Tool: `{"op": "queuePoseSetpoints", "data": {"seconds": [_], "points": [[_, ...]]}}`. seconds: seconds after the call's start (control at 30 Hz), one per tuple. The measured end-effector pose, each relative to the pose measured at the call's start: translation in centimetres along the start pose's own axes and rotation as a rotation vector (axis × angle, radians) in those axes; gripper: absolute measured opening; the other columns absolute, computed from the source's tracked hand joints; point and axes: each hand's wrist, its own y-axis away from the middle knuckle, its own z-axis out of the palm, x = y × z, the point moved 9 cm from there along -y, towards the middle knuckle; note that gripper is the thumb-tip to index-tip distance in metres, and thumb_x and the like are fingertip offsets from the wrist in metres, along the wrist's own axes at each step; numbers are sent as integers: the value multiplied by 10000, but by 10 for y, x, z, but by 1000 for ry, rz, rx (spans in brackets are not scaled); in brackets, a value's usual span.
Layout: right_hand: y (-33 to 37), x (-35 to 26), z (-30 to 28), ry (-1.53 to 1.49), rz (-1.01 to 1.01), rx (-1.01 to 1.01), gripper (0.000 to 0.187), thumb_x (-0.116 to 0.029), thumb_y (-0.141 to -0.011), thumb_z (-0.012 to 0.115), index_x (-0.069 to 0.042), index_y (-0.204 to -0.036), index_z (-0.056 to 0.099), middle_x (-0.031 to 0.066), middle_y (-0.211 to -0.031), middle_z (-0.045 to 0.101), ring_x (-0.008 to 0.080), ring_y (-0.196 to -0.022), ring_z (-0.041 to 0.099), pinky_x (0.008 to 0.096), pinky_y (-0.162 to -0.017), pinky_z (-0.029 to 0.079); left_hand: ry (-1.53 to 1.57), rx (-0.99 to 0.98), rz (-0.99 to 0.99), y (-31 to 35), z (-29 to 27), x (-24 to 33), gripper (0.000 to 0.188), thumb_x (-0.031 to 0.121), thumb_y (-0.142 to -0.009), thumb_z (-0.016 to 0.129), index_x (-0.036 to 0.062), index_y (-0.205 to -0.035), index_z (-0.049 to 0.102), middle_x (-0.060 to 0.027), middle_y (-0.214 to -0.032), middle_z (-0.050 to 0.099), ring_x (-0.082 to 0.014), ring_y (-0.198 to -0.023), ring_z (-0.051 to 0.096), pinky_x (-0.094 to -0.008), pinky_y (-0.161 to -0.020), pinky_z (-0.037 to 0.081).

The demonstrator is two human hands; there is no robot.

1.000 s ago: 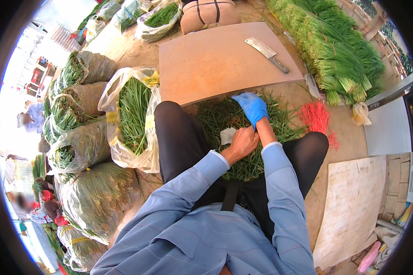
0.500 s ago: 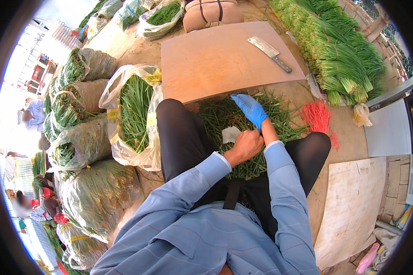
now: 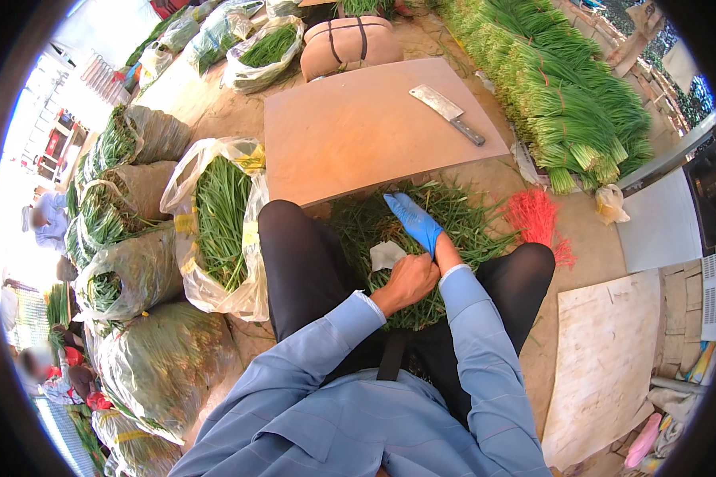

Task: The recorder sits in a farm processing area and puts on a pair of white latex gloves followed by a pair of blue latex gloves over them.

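Observation:
My left hand [image 3: 410,285] is bare and closed at my right wrist, pinching the cuff of a blue glove [image 3: 426,231]. The glove covers my right hand [image 3: 414,219], whose fingers stretch out together toward the upper left with nothing in them. Both hands are above a heap of loose green trimmings [image 3: 461,211] between my knees. Beside my left hand lies a small white scrap [image 3: 387,255] on the heap. Beyond the hands, a cleaver [image 3: 447,114] rests on a low brown board [image 3: 350,131], its handle toward the right.
To the left stands an open plastic bag of long green leaves [image 3: 221,222], with several stuffed bags [image 3: 155,358] behind it. Bundled greens [image 3: 565,103] are stacked at the far right. Red ties [image 3: 533,219] lie by my right knee, near a pale board [image 3: 605,358].
The view has tilted, so the surroundings sit slightly lower and further left. My left hand stays at the glove's cuff, and both hands hold nearly the same pose.

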Motion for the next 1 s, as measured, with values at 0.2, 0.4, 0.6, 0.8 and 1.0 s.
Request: {"op": "queuePoseSetpoints", "data": {"seconds": [0.2, 0.4, 0.6, 0.8, 1.0], "points": [[12, 40, 6, -647, 460, -17, 374, -293, -951, 556, 57, -1051, 644, 110, -958, 718, 210, -874, 697, 288, -797, 531, -108, -29, -66, 0, -2, -3, 296, 183, -854, 505, -66, -698, 537, -316, -685, 583, -497, -671, 577, -565, -634, 454], [4, 16, 0, -772, 431, -119, 748, -575, -941, 463, -52, -1457, 324, 117, -1521, 316, 252, -1355, 375, 448, -1062, 357, -161, -65, -7, -17, -12, 12, 278, 207, -841, 504, -32, -714, 563, -293, -688, 596, -478, -691, 589, -559, -665, 461], [0, -9, 4, -1119, 369, -213, 809, -678, -923, 340, -55, -1439, 337, 150, -1514, 319, 312, -1355, 368, 504, -1069, 363, -195, 30, 37, -19, -29, 22, 271, 221, -848, 517, -19, -733, 567, -259, -712, 609, -438, -681, 602, -520, -666, 475], [1, -43, -19, -1450, 100, -254, 777, -656, -944, 271, -33, -1406, 318, 185, -1490, 345, 367, -1355, 360, 522, -1103, 321, 148, 429, -89, -4, -75, -12, 163, 143, -814, 642, -12, -853, 607, -134, -729, 604, -217, -648, 586, -348, -618, 478], [9, -71, -22, -2051, 187, -378, 804, -659, -946, 270, -44, -1464, 252, 157, -1523, 290, 346, -1374, 322, 516, -1104, 304, 104, 536, -34, -34, -109, -11, 177, 77, -828, 627, -5, -984, 614, -124, -910, 612, -199, -659, 561, -325, -628, 471]]}}
